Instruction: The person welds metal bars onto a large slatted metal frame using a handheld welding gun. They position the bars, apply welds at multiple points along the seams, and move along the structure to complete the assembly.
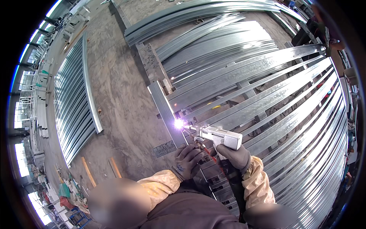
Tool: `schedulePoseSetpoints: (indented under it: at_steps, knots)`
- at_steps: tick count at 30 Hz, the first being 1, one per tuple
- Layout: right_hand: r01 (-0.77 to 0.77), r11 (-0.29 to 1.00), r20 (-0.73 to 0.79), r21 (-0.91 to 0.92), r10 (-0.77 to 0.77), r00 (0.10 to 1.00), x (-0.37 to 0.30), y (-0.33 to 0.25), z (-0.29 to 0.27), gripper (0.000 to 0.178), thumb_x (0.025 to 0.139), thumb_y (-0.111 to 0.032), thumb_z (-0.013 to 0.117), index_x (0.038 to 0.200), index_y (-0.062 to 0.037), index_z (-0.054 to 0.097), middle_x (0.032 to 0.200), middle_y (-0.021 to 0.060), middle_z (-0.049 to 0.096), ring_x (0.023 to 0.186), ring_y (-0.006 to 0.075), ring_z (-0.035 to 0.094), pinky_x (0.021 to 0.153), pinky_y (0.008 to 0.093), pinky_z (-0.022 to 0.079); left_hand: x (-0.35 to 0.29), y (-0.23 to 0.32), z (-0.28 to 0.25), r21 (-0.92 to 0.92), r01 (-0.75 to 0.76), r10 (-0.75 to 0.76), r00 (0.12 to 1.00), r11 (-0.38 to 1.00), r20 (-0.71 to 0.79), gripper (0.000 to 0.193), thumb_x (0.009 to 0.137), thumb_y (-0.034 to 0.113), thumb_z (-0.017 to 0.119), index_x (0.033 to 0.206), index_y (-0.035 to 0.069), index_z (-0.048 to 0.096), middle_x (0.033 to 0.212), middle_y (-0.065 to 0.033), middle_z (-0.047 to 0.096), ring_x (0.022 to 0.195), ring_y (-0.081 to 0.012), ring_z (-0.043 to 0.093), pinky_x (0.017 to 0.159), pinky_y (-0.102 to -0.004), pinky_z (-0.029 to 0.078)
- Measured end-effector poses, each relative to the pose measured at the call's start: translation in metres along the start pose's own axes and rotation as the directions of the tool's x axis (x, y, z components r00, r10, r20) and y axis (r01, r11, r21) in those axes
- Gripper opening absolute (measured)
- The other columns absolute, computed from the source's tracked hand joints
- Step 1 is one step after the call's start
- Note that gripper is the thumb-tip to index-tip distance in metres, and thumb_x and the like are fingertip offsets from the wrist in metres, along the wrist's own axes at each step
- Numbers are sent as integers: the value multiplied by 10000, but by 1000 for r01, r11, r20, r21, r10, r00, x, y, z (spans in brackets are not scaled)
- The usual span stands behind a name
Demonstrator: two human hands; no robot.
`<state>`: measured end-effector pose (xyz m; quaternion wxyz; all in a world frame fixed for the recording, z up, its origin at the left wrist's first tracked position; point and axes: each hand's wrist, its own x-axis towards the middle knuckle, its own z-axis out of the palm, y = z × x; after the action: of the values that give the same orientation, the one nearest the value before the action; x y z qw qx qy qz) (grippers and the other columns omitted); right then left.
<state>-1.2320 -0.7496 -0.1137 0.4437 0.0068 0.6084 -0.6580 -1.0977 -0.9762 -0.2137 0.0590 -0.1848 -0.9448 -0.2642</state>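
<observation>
My right hand [235,156], in a grey glove, grips a silver pistol-shaped welding gun [221,137] by its handle. The gun's nozzle points left, and a bright violet-white arc [178,123] glows at its tip. That glow sits on the end bar [162,102] of a large metal frame, where a long slat meets it, and hides the joint. Below the nozzle, my gloved left hand [187,161] is closed beside the frame's edge. Its fingers are curled; whatever they may hold is hidden. A dark cable [234,183] runs down from the gun past my right sleeve.
Long galvanized slats [274,86] stretch to the right across the frame. Stacked metal profiles [225,45] lie beyond it, and another slatted panel [74,99] rests on the floor at left. Wooden strips [88,171] lie nearer. Part of another person [335,44] shows at far right.
</observation>
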Motion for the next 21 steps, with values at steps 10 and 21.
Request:
schedulePoseSetpoints:
  at_steps: [10, 21]
  knots:
    - [88, 996, -153, -8, -88, 984, -17, 6, -6, 300, 1000, -191, 625, 1227, 4, 628, 908, 55, 728, 693, 108, 660, 618, 268, 538, 1, 3, -7, 8, 18, -19, 999, 1000, 38, 564, 737, 298, 725, 1277, 156, 651, 1359, -47, 614, 1331, -321, 511, 1135, -556, 374]
    - [-13, 1000, -201, 22, 17, 979, -65, 2, -26, 386, 973, -173, 624, 1322, -12, 592, 912, 62, 718, 701, 125, 661, 621, 276, 536, 9, -3, -3, 19, 322, -316, 938, 947, -145, 673, 778, 330, 801, 1371, 97, 582, 1445, -135, 519, 1401, -377, 426, 1153, -541, 345]
